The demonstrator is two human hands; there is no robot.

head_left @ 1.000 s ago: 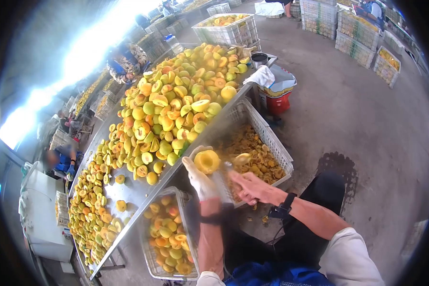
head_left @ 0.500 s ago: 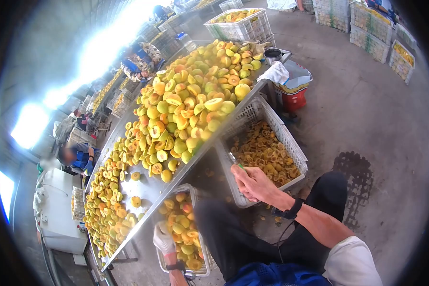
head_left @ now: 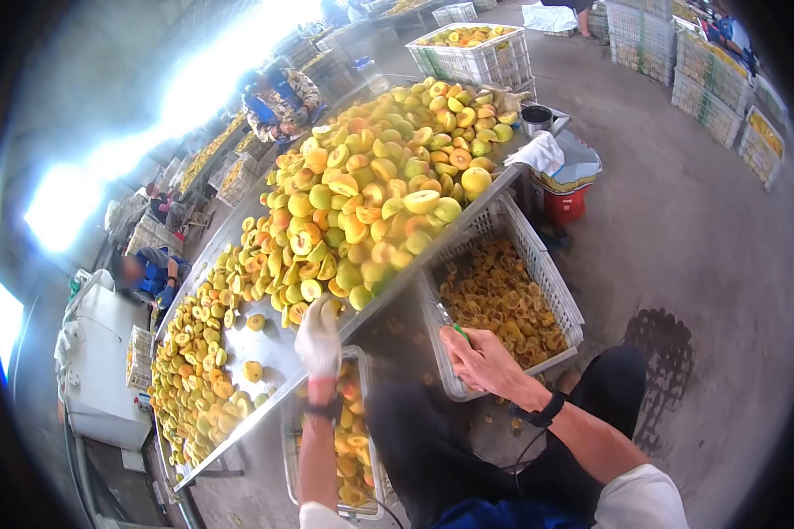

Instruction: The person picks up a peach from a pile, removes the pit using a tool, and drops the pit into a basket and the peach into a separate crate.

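Along the metal table [head_left: 278, 350]'s near edge: heaped fruit halves [head_left: 353, 198], crowding gloved left hand [head_left: 318, 342], finger spread unclear. Below: fruit crate [head_left: 374, 441], scrap crate [head_left: 543, 260]. Over the latter's left side: green-handled tool [head_left: 460, 332], gripped by right hand [head_left: 487, 363], slanting, tip upper-left. Rightward: open floor [head_left: 670, 238].

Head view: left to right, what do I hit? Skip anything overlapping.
White boxy unit → left hand in a pale glove → right hand gripping a green-handled tool → dark wet patch on the floor → tilted crate of yellow fruit.
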